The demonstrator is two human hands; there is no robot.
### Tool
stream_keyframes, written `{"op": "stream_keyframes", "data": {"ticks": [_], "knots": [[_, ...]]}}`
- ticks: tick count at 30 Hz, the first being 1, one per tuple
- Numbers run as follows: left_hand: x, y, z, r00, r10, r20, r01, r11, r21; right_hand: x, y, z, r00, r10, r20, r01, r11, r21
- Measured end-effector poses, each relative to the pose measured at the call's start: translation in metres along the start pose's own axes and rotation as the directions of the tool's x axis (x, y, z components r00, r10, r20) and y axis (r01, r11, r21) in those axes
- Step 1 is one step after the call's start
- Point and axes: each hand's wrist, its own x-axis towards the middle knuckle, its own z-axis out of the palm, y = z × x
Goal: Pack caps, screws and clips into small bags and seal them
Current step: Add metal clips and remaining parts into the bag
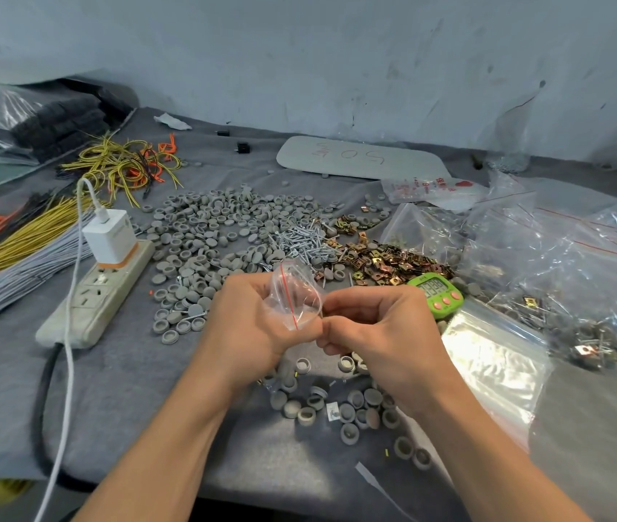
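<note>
L hand (254, 318), R hand (378, 325) pinch bag (301, 290), red zip line (288, 299) near-upright

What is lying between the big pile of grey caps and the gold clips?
A heap of silver screws lies between the grey caps and the gold clips, touching both piles. The head view shows it.

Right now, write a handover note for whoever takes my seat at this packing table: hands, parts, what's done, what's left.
Left hand holds the small bag; right hand pinches its edge. The bag looks empty and unsealed.
Grey caps are heaped mid-table, with screws to their right and clips further right.
Done: filled bags are piled at far right.
Left: fill and seal this bag, then take more from the empty bags by the right wrist.
</note>
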Motion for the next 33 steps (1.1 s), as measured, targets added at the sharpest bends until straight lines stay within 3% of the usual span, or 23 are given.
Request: {"op": "stream_keyframes", "data": {"ticks": [4,7,9,12,18,21,25,27,33], "knots": [[-0.001,0.002,0.006,0.996,-0.074,-0.056,0.068,0.992,-0.107,0.000,0.000,0.003,0.997,-0.028,-0.075,0.021,0.995,-0.093],[-0.002,0.001,0.008,0.991,-0.015,-0.135,0.037,0.986,0.161,0.002,-0.002,0.003,0.995,-0.030,-0.095,0.014,0.985,-0.170],[-0.002,0.003,0.011,0.989,0.011,-0.147,0.021,0.978,0.210,0.004,-0.002,0.003,0.992,-0.023,-0.120,0.001,0.983,-0.183],[-0.002,0.004,0.013,0.985,-0.049,-0.168,0.074,0.987,0.146,0.004,-0.004,0.005,0.984,-0.032,-0.176,-0.004,0.980,-0.198],[0.000,0.004,0.011,0.981,-0.192,-0.025,0.178,0.945,-0.274,0.004,-0.009,0.003,0.974,0.011,-0.228,-0.023,0.999,-0.049],[-0.001,0.008,0.007,0.967,-0.250,0.054,0.250,0.883,-0.397,0.000,-0.012,0.000,0.980,-0.037,-0.193,0.012,0.991,-0.132],[0.000,0.011,0.004,0.938,-0.329,0.112,0.344,0.835,-0.429,-0.007,-0.016,-0.001,0.968,-0.235,-0.087,0.182,0.897,-0.404],[-0.002,0.013,0.005,0.931,-0.344,0.123,0.363,0.834,-0.414,-0.009,-0.017,-0.002,0.964,-0.264,-0.034,0.217,0.855,-0.471],[-0.002,0.014,0.012,0.931,-0.355,0.089,0.355,0.814,-0.461,-0.008,-0.020,-0.003,0.985,-0.080,-0.156,0.025,0.946,-0.323]]}}
